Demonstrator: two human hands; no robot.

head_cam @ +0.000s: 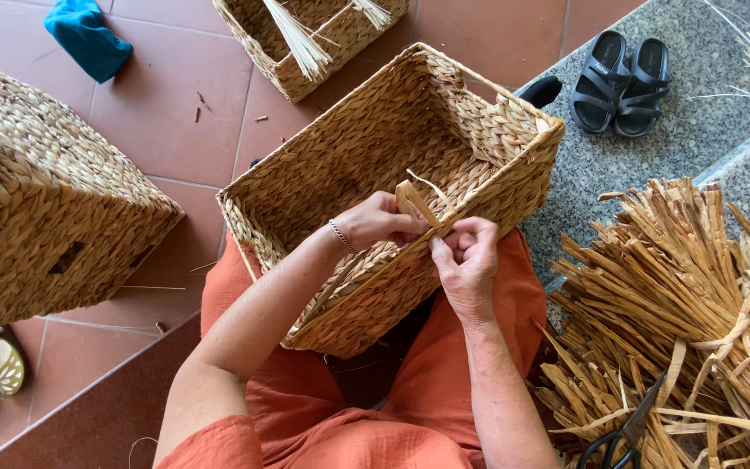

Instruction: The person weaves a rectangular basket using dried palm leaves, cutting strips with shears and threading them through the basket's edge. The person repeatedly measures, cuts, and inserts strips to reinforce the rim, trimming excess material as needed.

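Resting on the lap, rectangular woven basket [375, 174] is steadied at its near rim — flat straw strip [413, 201] pinched by left hand [379, 221] and right hand [466, 260]; strip likely light, pliable, brittle — best gripped near the rim.

Single head-worn view, steeply downward, close over lap, perhaps slightly tilted.

basket [349, 165] tan, braided weave | cloth [86, 36] teal | sandals [620, 82] apparently black

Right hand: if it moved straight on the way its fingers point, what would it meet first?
The right hand points up-left, so it would probably first meet the strip at the basket rim, then the left hand.
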